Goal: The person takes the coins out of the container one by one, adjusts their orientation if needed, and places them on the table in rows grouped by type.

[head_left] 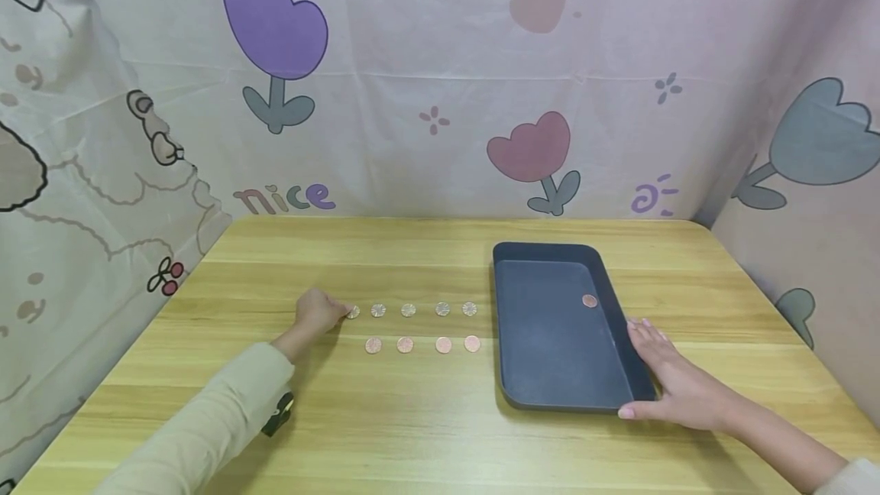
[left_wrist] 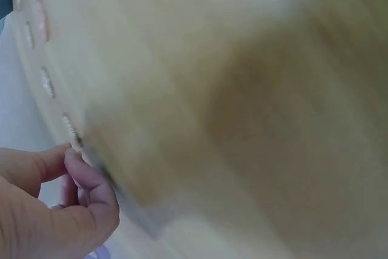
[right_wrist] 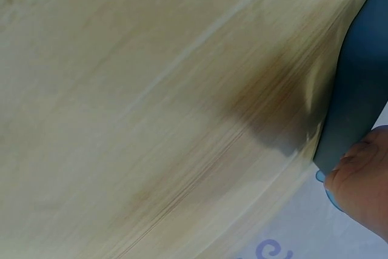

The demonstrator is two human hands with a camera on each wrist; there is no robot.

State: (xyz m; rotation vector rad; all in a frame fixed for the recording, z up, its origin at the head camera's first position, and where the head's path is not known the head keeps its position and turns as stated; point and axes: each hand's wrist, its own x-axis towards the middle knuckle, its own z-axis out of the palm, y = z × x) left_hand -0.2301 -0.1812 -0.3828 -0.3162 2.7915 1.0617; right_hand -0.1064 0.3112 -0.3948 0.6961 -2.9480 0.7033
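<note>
My left hand (head_left: 318,313) has its thumb and fingertip at the silver coin (head_left: 354,312) on the left end of a row, pinching its edge. In the left wrist view, those fingertips meet beside a silver coin (left_wrist: 71,130) lying on the table. More silver coins (head_left: 409,310) continue the row to the right, with a row of copper-coloured coins (head_left: 405,344) on the near side. My right hand (head_left: 677,388) holds the near right corner of a dark grey rectangular tray (head_left: 564,357), thumb at the front and fingers along the right wall. One copper-coloured coin (head_left: 589,301) lies in the tray.
Everything stands on a light wood-grain table (head_left: 412,434). A patterned cloth (head_left: 412,98) with tulips hangs behind it and along both sides. Under my left sleeve (head_left: 220,411) sits a small black device (head_left: 278,415).
</note>
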